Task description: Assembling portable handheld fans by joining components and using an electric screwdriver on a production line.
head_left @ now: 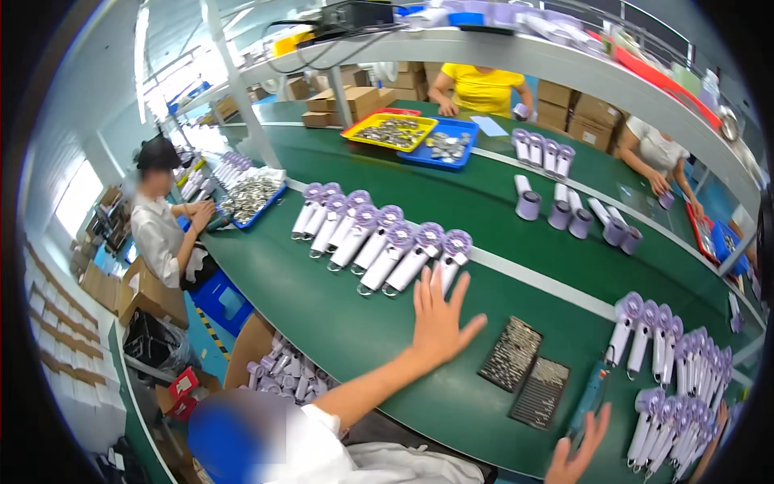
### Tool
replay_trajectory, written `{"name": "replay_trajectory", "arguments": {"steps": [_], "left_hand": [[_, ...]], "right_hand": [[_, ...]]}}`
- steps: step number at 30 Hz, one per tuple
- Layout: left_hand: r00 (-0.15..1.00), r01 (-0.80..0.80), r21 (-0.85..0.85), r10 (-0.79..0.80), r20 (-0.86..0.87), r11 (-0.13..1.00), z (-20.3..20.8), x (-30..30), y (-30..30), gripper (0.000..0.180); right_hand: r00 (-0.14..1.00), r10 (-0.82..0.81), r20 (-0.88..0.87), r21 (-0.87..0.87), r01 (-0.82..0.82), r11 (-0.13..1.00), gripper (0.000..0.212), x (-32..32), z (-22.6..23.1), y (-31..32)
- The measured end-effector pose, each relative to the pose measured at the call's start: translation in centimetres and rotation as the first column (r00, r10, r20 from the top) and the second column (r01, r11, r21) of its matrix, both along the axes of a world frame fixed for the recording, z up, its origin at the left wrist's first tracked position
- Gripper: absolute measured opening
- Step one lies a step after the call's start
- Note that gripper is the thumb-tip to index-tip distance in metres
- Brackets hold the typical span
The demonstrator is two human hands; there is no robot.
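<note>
Handheld fans [387, 261] are lying lined up while boxed fan parts [290, 375] are seemingly awaiting work, left hand [438, 324] and right hand [576, 460] splayed.

I have a long green table [282, 281] curving across my view, with pale strips [524, 277] running along it. Reading the clock from mid-view, a slanting row of white-and-lilac handheld fans [384, 262] lies at the centre. Toward ten o'clock sits a blue tray [266, 208] heaped with metal parts. At twelve I see a yellow tray [397, 147] overlapping another blue tray [435, 164], both holding small pieces, with a white sheet [488, 126] near one. More white-and-lilac pieces [536, 152] rest at two, and handles with cup-shaped ends [559, 213] just before three. Around four I have crowded fan groups [639, 352] and a teal tool [591, 393]; between four and five, two dark slotted trays [498, 379] lie side by side.
</note>
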State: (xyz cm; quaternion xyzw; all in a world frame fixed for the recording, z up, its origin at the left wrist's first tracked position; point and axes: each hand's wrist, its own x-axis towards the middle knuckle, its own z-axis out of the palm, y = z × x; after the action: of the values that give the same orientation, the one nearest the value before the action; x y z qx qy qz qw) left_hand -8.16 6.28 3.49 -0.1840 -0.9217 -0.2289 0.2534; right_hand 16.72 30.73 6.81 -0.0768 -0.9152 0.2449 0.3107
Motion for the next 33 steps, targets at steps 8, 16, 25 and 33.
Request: {"name": "replay_trajectory", "arguments": {"steps": [8, 16, 25, 33], "left_hand": [[0.979, -0.177, 0.021, 0.173, 0.11, 0.984, -3.0, -8.4, -3.2, 0.071], [0.979, -0.018, 0.435, -0.072, 0.19, 0.9, 0.6, -2.8, -9.1, 0.084], [0.554, -0.598, 0.769, 0.577, 0.6, -0.225, -25.0, 16.4, -33.4, 0.021], [-0.365, -0.904, -0.039, 0.723, 0.587, -0.425, -45.9, 25.7, -43.6, 0.052]], "right_hand": [[0.891, 0.454, 0.028, -0.499, -0.38, 0.778, 0.043, -5.8, 1.4, -12.5], [0.676, 0.679, 0.285, -0.439, -0.537, 0.72, 0.038, -7.9, -2.7, -20.4], [0.585, 0.647, 0.489, 0.031, -0.753, 0.658, 0.043, -11.7, -2.8, -31.8], [0.617, 0.561, 0.552, 0.214, -0.755, 0.62, 0.05, -11.3, -4.5, -32.7]]}}
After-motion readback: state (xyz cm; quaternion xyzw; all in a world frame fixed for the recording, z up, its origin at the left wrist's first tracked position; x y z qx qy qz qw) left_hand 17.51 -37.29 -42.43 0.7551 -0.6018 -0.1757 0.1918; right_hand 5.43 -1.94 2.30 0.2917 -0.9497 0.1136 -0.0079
